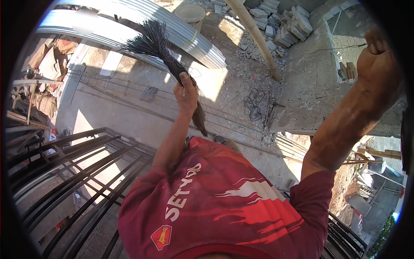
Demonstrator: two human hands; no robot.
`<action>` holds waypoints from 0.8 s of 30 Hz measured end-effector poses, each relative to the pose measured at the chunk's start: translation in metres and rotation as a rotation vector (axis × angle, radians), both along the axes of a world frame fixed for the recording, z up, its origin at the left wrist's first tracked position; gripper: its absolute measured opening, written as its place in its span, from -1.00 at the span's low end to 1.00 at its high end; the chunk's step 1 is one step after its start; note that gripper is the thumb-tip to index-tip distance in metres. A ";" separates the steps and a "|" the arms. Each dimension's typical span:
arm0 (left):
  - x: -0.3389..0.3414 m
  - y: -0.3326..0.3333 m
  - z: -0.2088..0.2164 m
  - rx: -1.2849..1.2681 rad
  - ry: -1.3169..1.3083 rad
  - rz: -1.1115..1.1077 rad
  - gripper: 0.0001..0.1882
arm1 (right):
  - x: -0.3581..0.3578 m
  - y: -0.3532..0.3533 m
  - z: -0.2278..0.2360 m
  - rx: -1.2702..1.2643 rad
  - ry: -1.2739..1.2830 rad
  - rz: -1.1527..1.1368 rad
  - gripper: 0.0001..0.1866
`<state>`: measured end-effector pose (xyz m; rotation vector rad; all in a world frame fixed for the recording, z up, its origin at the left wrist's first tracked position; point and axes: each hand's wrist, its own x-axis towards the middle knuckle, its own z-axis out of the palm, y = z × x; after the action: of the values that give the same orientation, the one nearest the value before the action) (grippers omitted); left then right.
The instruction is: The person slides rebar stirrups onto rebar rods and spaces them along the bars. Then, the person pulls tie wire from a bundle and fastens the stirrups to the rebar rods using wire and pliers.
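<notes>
My left hand (186, 96) is closed round the middle of a bundle of thin dark tie wires (172, 64). The wires fan out loosely beyond my thumb, and their other ends hang below the hand, close to my red shirt. Raised at the far right, my right hand (376, 54) has its fingers curled in. Whatever it may hold is hidden at the dark rim of the picture. A rough concrete surface (308, 84) lies to the left of that arm.
Long rebar rods (142, 100) cross the concrete floor, and bent wire stirrups (255, 103) lie beyond them. Corrugated metal sheets (202, 49), a bucket (189, 15), a slanting bamboo pole (256, 34) and stacked blocks (295, 26) stand farther off. Black metal bars (82, 172) fill the lower left.
</notes>
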<state>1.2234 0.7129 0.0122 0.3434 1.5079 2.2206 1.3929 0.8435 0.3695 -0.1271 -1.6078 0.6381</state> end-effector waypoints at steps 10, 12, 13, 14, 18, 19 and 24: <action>-0.017 0.006 0.056 -0.036 -0.059 0.118 -0.29 | -0.013 -0.084 -0.286 -0.615 -1.107 0.114 -0.73; -0.019 0.009 0.058 -0.075 -0.087 0.124 -0.28 | -0.008 -0.094 -0.313 -0.492 -1.109 0.091 -0.74; -0.022 0.009 0.056 -0.061 -0.128 0.143 -0.28 | -0.004 -0.098 -0.323 -0.365 -1.112 0.066 -0.72; -0.024 0.010 0.055 -0.043 -0.170 0.166 -0.28 | -0.001 -0.098 -0.328 -0.365 -1.112 0.070 -0.72; -0.027 0.007 0.038 0.042 -0.186 0.285 -0.38 | 0.009 -0.102 -0.313 -0.789 -0.936 0.294 -0.60; -0.028 0.005 0.026 -0.058 -0.125 0.293 -0.36 | 0.009 -0.105 -0.304 -1.012 -0.941 0.391 -0.58; -0.019 0.005 0.010 -0.106 -0.126 0.290 -0.32 | 0.018 -0.113 -0.296 -0.982 -0.851 0.334 -0.54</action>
<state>1.2044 0.7181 0.0223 -0.0523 1.6872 2.3148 1.4109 0.7304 0.0736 -0.9703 -1.9718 1.7700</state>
